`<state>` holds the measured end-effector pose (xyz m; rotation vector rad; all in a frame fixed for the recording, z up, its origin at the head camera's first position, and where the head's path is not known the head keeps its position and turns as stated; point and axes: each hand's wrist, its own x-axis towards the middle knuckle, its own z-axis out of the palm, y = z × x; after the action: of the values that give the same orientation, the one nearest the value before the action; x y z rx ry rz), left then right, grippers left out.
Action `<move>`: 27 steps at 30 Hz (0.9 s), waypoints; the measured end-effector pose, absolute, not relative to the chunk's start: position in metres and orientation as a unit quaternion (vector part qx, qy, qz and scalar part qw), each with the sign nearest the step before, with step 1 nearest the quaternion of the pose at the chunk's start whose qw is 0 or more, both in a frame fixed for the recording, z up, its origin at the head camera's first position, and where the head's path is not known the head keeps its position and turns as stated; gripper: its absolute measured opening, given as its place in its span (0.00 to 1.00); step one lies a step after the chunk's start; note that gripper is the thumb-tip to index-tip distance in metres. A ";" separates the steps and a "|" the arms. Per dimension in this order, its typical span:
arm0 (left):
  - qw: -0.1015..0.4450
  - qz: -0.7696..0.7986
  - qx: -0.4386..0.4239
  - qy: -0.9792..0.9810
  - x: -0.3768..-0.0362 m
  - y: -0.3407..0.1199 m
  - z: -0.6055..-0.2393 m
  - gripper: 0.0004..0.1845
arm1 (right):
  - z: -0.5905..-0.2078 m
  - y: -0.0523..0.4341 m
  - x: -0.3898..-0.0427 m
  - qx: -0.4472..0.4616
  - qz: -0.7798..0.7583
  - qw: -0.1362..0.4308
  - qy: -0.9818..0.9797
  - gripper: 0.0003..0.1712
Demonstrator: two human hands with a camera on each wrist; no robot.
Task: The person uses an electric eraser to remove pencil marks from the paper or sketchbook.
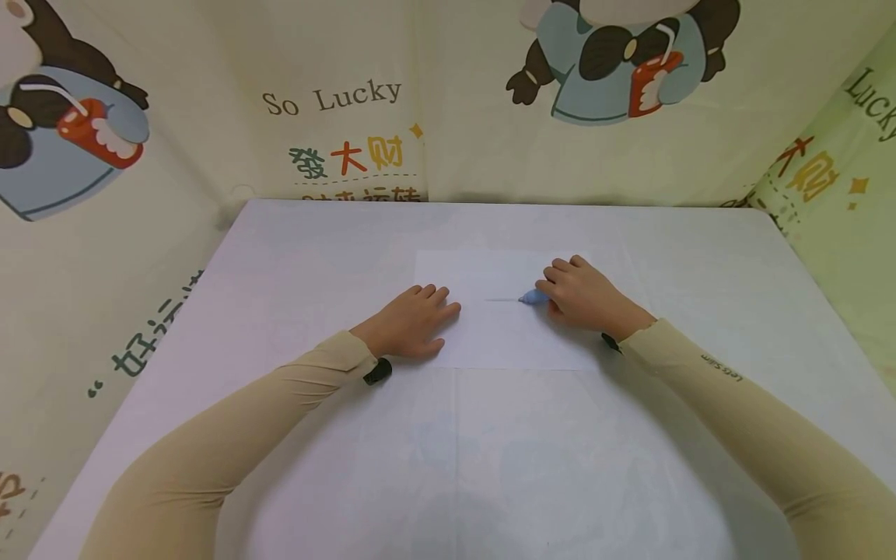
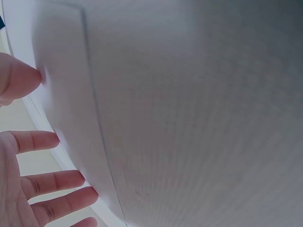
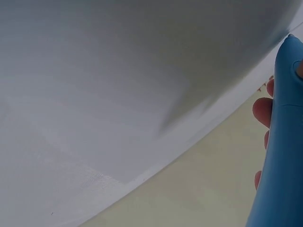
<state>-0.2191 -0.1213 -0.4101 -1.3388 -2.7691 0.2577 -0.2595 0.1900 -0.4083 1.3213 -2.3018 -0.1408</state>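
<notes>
— So, what is each hand doing here?

— The left hand [image 1: 413, 320] lies flat on the left edge of the sheet of paper [image 1: 504, 342], fingers straight and slightly spread. It pins the sheet, I think, so it cannot slide. In the left wrist view the fingers [image 2: 45, 182] look relaxed, with nothing held between them.

— And the other one?

— The right hand [image 1: 584, 299] has its fingers curled round a blue pen [image 1: 533, 297]. Its blunt tip points left and meets the paper near the middle of the sheet.

— Is that a line beside the tip?

— Yes, a faint pencil-thin line [image 1: 500, 299] runs leftward from the tip, towards the left hand. The tip sits at the line's right end.

— Why does the heel of the right hand sit so low?

— It seems to rest on the paper, which would steady the tip. The right wrist view shows the pen's blue body [image 3: 281, 156] close up with fingertips wrapped behind it, so the grip is firm.

— Where does the paper lie?

— On the white table [image 1: 280, 435], towards the far side, squared to the person. The two hands are apart, with the line between them. Cloth with cartoon prints and the words "So Lucky" [image 1: 332, 97] hangs around the table.
</notes>
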 end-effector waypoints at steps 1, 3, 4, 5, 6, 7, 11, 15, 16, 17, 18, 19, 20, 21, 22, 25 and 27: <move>0.027 0.084 -0.433 -0.897 -0.219 -0.121 -0.410 0.23 | -0.409 0.190 -0.260 0.483 -0.051 0.241 -0.840 0.06; 0.026 0.081 -0.433 -0.897 -0.219 -0.121 -0.410 0.23 | -0.409 0.190 -0.260 0.483 -0.051 0.244 -0.839 0.06; 0.025 0.080 -0.433 -0.897 -0.219 -0.121 -0.410 0.23 | -0.409 0.190 -0.260 0.483 -0.050 0.246 -0.839 0.06; 0.025 0.080 -0.433 -0.898 -0.219 -0.121 -0.410 0.23 | -0.409 0.190 -0.260 0.482 -0.050 0.247 -0.839 0.06; 0.025 0.080 -0.433 -0.898 -0.219 -0.121 -0.410 0.23 | -0.409 0.190 -0.260 0.482 -0.050 0.247 -0.839 0.06; 0.026 0.080 -0.433 -0.898 -0.218 -0.121 -0.410 0.23 | -0.409 0.190 -0.259 0.482 -0.050 0.247 -0.839 0.06; 0.029 0.087 -0.434 -0.896 -0.218 -0.120 -0.410 0.23 | -0.409 0.190 -0.259 0.484 -0.048 0.244 -0.839 0.06; 0.032 0.087 -0.435 -0.896 -0.218 -0.121 -0.410 0.23 | -0.409 0.191 -0.259 0.483 -0.049 0.246 -0.839 0.06; 0.032 0.086 -0.436 -0.895 -0.218 -0.121 -0.410 0.23 | -0.409 0.191 -0.259 0.482 -0.050 0.247 -0.839 0.06; 0.032 0.085 -0.436 -0.895 -0.218 -0.121 -0.409 0.23 | -0.409 0.191 -0.259 0.481 -0.050 0.248 -0.840 0.06; 0.032 0.084 -0.437 -0.895 -0.218 -0.121 -0.409 0.23 | -0.409 0.191 -0.259 0.480 -0.051 0.249 -0.839 0.06; 0.032 0.082 -0.437 -0.895 -0.218 -0.121 -0.409 0.23 | -0.409 0.191 -0.259 0.480 -0.051 0.250 -0.839 0.06; 0.032 0.082 -0.437 -0.895 -0.218 -0.121 -0.409 0.23 | -0.410 0.191 -0.259 0.480 -0.051 0.249 -0.839 0.06; 0.033 0.081 -0.438 -0.895 -0.218 -0.121 -0.409 0.23 | -0.410 0.191 -0.259 0.480 -0.051 0.250 -0.839 0.07; 0.033 0.081 -0.438 -0.895 -0.218 -0.121 -0.409 0.23 | -0.410 0.190 -0.259 0.480 -0.051 0.250 -0.839 0.07; 0.034 0.080 -0.438 -0.895 -0.217 -0.121 -0.409 0.23 | -0.410 0.190 -0.259 0.477 -0.054 0.251 -0.841 0.07; 0.034 0.080 -0.437 -0.895 -0.217 -0.121 -0.410 0.23 | -0.410 0.190 -0.258 0.474 -0.058 0.249 -0.843 0.08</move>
<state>-0.2174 -0.1213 -0.4098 -1.3450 -2.7526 0.2454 -0.2581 0.1902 -0.4100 1.2902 -2.2950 -0.1573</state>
